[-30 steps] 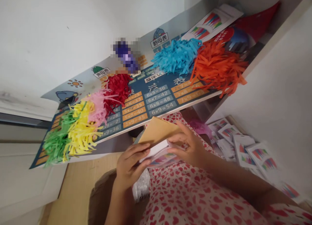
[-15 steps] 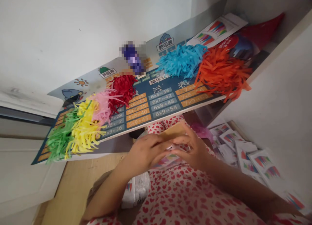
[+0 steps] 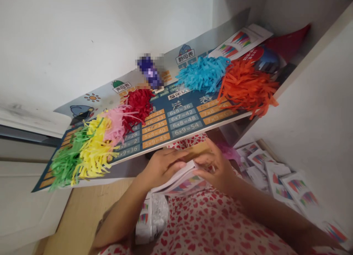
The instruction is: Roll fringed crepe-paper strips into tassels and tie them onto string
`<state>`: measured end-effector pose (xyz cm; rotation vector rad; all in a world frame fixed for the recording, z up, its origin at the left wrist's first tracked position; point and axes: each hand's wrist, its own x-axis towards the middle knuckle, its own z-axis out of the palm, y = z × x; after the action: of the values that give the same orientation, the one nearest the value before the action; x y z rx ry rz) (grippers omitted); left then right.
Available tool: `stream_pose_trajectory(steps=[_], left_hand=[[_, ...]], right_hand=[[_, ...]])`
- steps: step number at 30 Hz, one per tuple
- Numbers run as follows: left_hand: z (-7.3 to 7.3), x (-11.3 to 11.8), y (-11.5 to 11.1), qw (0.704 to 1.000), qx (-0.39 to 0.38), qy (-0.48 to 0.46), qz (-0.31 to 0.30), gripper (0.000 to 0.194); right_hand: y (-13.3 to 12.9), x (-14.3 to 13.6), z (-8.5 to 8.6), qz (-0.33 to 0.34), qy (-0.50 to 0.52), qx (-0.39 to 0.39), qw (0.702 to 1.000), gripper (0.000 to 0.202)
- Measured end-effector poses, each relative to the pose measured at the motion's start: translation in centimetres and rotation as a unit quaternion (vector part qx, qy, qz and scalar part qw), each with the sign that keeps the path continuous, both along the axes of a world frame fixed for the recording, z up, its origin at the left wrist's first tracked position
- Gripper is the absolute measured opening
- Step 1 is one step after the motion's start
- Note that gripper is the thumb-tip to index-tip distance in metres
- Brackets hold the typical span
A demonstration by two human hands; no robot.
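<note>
A white packet with a colored print is resting between a person's hands, just above the lap and below the desk's near edge. The left hand is closing over its upper edge, fingers stretched long and lying close together, the thumb folding in beside them. The right hand is pinching the upper corner between thumb and bent fingers, with almost no gap, while one finger is pointing up. A tan sheet is showing just behind the packet. Hearts are dotting the person's clothing, and a plastic-wrapped bundle is sitting beneath the left forearm. Above, a chart is covering the desk, where green, yellow, pink and dark red tassels are lining up at left, and blue and orange tassels are touching at right. A pixelated purple item is standing out between them. More packets are lying heaped at right, beside the wall.
</note>
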<state>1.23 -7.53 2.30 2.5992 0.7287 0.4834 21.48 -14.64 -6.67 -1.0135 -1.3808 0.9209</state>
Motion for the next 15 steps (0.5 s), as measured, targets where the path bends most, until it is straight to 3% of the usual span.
stream_pose_trajectory(steps=[4,9,15], left_hand=[[0.7,-0.3,2.1,0.997,0.006,-0.035,0.07,0.031],[1.5,-1.1,6.5,0.983,0.014,-0.062,0.175,0.036],[1.7,-2.3,13.8,0.977,0.072,-0.05,0.193,0.037]], right_hand=[[0.1,0.0,-0.1,-0.007,0.009,-0.008,1.0,0.091],[0.1,-0.1,-0.5,-0.002,0.015,-0.015,1.0,0.091],[0.4,-0.4,-0.6,-0.004,0.028,-0.011,1.0,0.091]])
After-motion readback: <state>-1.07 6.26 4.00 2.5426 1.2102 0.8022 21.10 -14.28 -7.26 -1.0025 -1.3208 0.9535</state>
